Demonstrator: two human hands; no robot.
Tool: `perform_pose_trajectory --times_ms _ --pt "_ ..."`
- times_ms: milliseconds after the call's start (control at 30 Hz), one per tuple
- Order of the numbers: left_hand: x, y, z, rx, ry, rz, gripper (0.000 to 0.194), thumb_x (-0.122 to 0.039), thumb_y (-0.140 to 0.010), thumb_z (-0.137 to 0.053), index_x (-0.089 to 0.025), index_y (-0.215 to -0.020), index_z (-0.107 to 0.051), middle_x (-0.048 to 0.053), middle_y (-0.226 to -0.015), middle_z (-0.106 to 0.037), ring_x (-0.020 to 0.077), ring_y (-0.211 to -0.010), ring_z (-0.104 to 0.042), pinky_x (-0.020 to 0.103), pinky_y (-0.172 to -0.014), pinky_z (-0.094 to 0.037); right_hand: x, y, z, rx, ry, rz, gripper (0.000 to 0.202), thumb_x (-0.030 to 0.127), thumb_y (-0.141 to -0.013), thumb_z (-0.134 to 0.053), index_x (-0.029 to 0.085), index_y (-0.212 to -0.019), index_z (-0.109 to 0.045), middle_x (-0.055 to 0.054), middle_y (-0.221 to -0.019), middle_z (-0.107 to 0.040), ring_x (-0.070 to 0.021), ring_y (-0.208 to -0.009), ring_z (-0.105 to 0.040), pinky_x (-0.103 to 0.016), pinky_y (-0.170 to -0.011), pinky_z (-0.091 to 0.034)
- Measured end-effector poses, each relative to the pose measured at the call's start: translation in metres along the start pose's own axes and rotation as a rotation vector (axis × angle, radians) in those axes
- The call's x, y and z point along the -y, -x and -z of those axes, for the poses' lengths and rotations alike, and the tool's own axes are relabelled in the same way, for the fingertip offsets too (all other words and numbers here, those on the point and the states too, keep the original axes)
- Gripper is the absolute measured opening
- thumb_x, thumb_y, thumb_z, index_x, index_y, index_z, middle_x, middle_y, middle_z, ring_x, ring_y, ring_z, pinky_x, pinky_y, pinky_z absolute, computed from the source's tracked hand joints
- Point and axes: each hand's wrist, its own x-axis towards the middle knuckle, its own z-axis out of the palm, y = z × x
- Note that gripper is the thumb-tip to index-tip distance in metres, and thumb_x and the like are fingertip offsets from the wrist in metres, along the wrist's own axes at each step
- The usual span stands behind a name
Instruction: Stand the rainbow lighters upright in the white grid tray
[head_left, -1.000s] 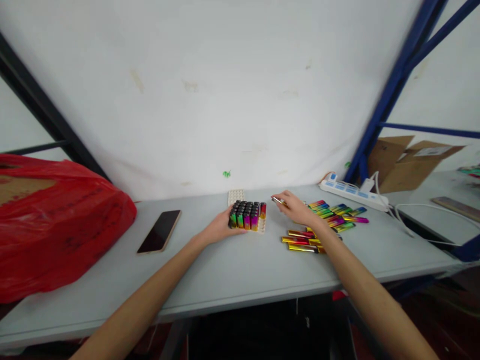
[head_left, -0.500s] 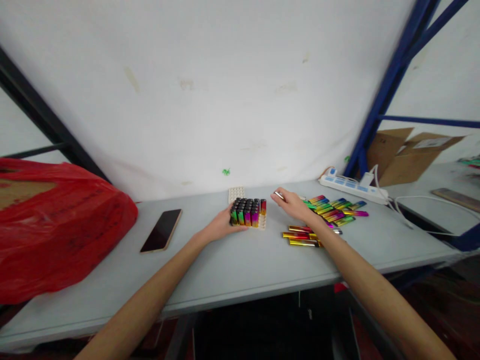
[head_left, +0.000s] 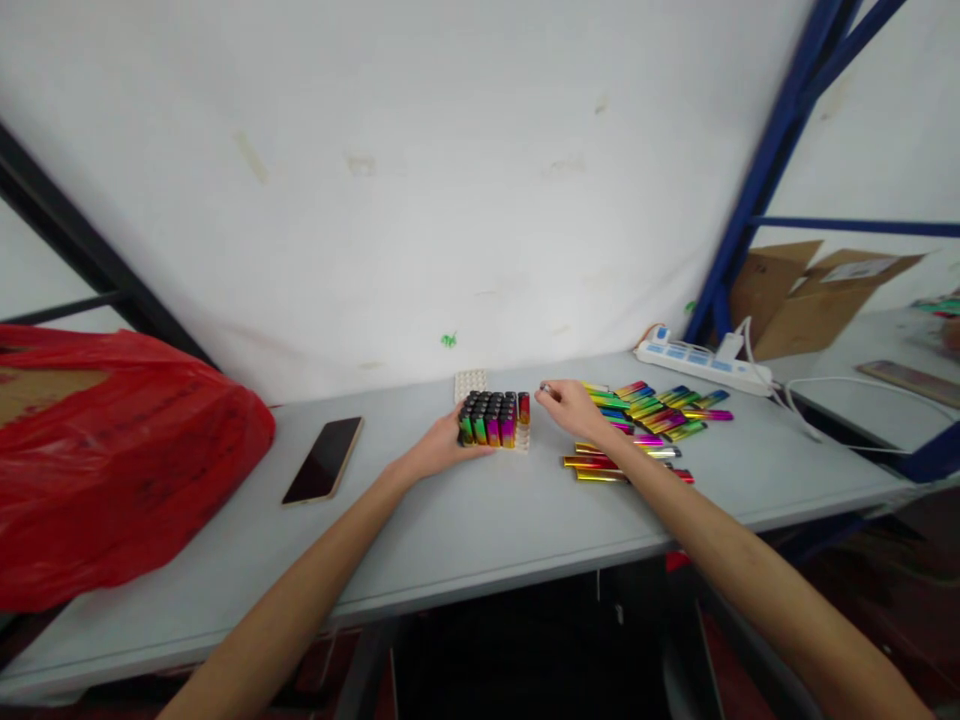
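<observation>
Several upright lighters [head_left: 491, 420] with black tops and shiny coloured bodies stand packed in a pale tray [head_left: 523, 438], whose right end shows bare sockets. My left hand [head_left: 439, 447] is wrapped round the left side of this block. Just right of the tray, my right hand [head_left: 566, 405] is closed on a lighter [head_left: 545, 387], of which only a small metallic end shows. Loose shiny lighters [head_left: 660, 412] lie in a pile to the right of my right hand, with more lighters [head_left: 600, 468] nearer the front edge.
A second pale tray [head_left: 471, 381] lies behind the block by the wall. On the left are a phone [head_left: 324, 460] and a red plastic bag [head_left: 127, 460]. A white power strip [head_left: 705, 366] with cables and a cardboard box [head_left: 810, 300] are at the right.
My right hand has moved slightly left, closer to the tray, still holding the lighter. My left hand keeps its hold on the block. The view has shifted a little.
</observation>
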Motion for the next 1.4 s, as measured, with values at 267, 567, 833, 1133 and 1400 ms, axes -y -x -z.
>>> perform_pose_trajectory --times_ms 267,567,833,1133,1400 --pt "0.005 -0.001 -0.001 -0.002 0.008 -0.012 0.089 -0.063 -0.081 -0.083 -0.017 -0.15 -0.051 0.014 -0.154 -0.059 0.0357 -0.141 -0.057 0.048 -0.124 -0.042 0.013 0.006 0.012 0.079 -0.116 0.077 0.04 0.051 -0.107 -0.043 0.024 -0.077 -0.045 0.006 -0.062 -0.049 -0.0142 -0.06 -0.047 -0.027 -0.063 -0.032" --pt "0.012 -0.003 -0.003 -0.007 0.008 -0.047 0.083 -0.061 -0.082 -0.083 -0.017 -0.147 -0.054 0.014 -0.153 -0.06 0.0367 -0.139 -0.058 0.049 -0.123 -0.043 0.01 0.004 0.017 0.136 -0.142 0.25 0.048 0.058 -0.107 -0.048 0.02 -0.082 -0.063 -0.006 -0.087 -0.066 -0.0178 -0.079 -0.06 -0.027 -0.07 -0.046" --pt "0.012 -0.003 -0.003 -0.016 0.007 -0.071 0.081 -0.06 -0.083 -0.083 -0.019 -0.147 -0.055 0.012 -0.149 -0.063 0.0348 -0.136 -0.06 0.048 -0.121 -0.046 0.004 0.004 0.008 0.197 -0.094 0.257 0.023 0.041 -0.103 -0.063 0.019 -0.106 -0.07 0.003 -0.068 -0.065 -0.0146 -0.061 -0.057 -0.025 -0.064 -0.04" --pt "0.014 -0.003 -0.003 -0.026 -0.015 -0.053 0.083 -0.061 -0.082 -0.083 -0.017 -0.146 -0.055 0.014 -0.149 -0.063 0.0366 -0.135 -0.061 0.049 -0.119 -0.047 0.003 0.003 0.012 0.297 -0.083 0.299 0.018 0.034 -0.101 -0.067 0.018 -0.106 -0.075 -0.003 -0.081 -0.074 -0.0169 -0.07 -0.065 -0.026 -0.07 -0.045" --pt "0.013 -0.002 -0.003 -0.023 -0.012 -0.062 0.082 -0.061 -0.082 -0.083 -0.018 -0.146 -0.055 0.014 -0.148 -0.063 0.0362 -0.133 -0.062 0.049 -0.117 -0.049 0.006 0.005 0.002 0.219 -0.065 0.19 0.042 0.031 -0.097 -0.07 0.023 -0.136 -0.059 0.001 -0.079 -0.074 -0.0178 -0.071 -0.068 -0.025 -0.069 -0.046"
